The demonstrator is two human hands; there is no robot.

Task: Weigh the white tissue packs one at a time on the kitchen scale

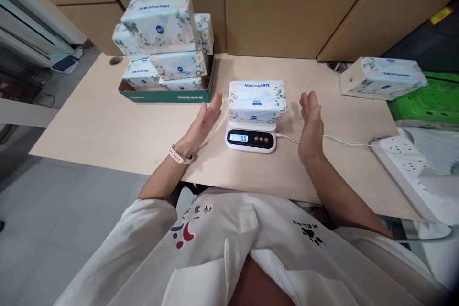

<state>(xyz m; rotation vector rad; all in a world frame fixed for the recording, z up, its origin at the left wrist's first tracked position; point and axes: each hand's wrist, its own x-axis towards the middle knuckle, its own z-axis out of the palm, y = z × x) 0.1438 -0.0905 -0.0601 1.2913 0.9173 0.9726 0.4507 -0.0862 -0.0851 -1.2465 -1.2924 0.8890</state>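
A floral-printed pack of tissues (256,103) rests on a white digital kitchen scale (251,149), whose lit display reads 0.0. To the left of the pack, my left hand (205,122) is held with its fingers stretched out, apart from it and holding nothing. My right hand (311,126) is raised on the other side, fingers extended, likewise off the pack. Several matching tissue packs (159,24) are stacked in a shallow green box (161,96) near my left hand. The pack hides most of the scale's weighing plate.
Cardboard boxes (287,9) line the table's back edge. Another tissue pack (382,79) lies at the right beside a green crate (426,100). A white cable (344,142) runs from the scale toward a power strip (401,150). The wooden table (89,124) ends near my waist.
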